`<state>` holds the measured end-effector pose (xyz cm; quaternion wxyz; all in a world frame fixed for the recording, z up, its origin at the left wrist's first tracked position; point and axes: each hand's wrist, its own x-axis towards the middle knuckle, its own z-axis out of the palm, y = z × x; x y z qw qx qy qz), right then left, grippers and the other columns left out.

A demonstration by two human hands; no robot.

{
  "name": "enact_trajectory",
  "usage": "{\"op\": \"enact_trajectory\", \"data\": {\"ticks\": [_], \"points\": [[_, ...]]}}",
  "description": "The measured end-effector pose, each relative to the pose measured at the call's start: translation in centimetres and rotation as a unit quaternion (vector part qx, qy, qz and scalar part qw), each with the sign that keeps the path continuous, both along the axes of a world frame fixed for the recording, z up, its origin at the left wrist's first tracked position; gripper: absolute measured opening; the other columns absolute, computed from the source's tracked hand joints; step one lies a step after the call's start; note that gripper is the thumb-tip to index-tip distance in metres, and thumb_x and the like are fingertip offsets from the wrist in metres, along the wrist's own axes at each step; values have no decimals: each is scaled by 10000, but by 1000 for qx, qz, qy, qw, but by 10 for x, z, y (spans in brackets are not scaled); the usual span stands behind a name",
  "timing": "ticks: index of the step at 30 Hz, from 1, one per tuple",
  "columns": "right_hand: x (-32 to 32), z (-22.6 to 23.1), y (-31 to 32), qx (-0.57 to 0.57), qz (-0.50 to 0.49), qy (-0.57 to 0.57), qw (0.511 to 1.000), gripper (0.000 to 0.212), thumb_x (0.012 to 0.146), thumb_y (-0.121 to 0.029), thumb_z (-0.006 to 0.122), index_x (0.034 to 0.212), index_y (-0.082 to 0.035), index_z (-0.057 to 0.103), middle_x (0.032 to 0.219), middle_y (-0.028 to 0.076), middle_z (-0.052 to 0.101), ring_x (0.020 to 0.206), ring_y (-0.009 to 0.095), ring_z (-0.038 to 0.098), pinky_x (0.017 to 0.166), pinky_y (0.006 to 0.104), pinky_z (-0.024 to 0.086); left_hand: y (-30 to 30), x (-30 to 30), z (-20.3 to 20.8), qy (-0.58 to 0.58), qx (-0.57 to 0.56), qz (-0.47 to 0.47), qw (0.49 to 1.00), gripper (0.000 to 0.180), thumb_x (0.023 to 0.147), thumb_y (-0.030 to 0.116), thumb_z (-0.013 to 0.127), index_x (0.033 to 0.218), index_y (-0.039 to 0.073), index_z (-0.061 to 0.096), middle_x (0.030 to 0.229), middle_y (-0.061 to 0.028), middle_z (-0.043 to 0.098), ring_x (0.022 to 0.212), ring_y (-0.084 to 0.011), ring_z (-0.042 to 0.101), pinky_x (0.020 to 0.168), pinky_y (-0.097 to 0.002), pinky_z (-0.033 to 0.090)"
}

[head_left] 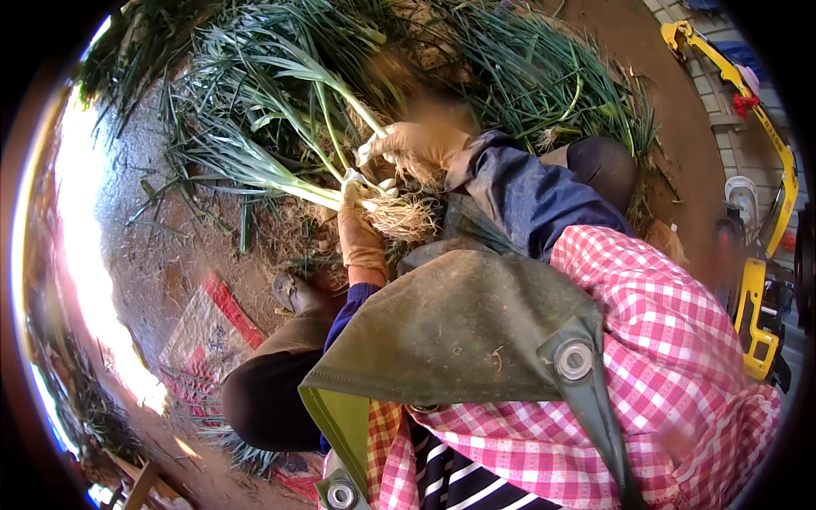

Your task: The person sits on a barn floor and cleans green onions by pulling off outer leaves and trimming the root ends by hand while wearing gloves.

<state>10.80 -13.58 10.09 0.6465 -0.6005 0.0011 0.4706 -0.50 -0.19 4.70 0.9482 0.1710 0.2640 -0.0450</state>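
My left hand (360,235), in a soiled pale glove, is closed around the white lower ends of several spring onions (306,189). Their stringy tan roots (402,218) hang to the right of that hand, and the green leaves fan out to the far left. Just above, my right hand (422,148), also gloved, grips one spring onion stalk (361,110) by its pale base, its fingers curled in. Loose soil clings to the roots and gloves. Part of the right hand is blurred.
Heaps of spring onions lie beyond my hands, one at the far left and another (544,76) at the far right. A red-and-white sack (212,331) lies on the dirt floor at left. A green apron (459,331) covers my lap. Yellow machinery (778,153) stands at right.
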Motion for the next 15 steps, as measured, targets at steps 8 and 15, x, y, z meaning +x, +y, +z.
{"op": "enact_trajectory", "data": {"ticks": [8, 15], "points": [[4, -61, 4, -272, 226, -242, 904, 334, 763, -263, 687, 1000, -32, 646, 800, 81, 638, 743, 168, 572, 683, 312, 442, 1, 2, -7, 42, 57, -16, 997, 294, 906, 262, 554, 1090, 38, 604, 863, -39, 614, 685, -137, 601, 584, -246, 530], [37, -10, -39, -456, 137, -462, 748, 734, 749, -390, 686, 1327, -37, 406, 1015, 222, 627, 943, 322, 620, 807, 388, 462, -1, 1, 3, 21, 72, -64, 995, 297, 856, 142, 558, 1094, -32, 598, 823, -49, 615, 684, -168, 612, 593, -283, 545]]}}
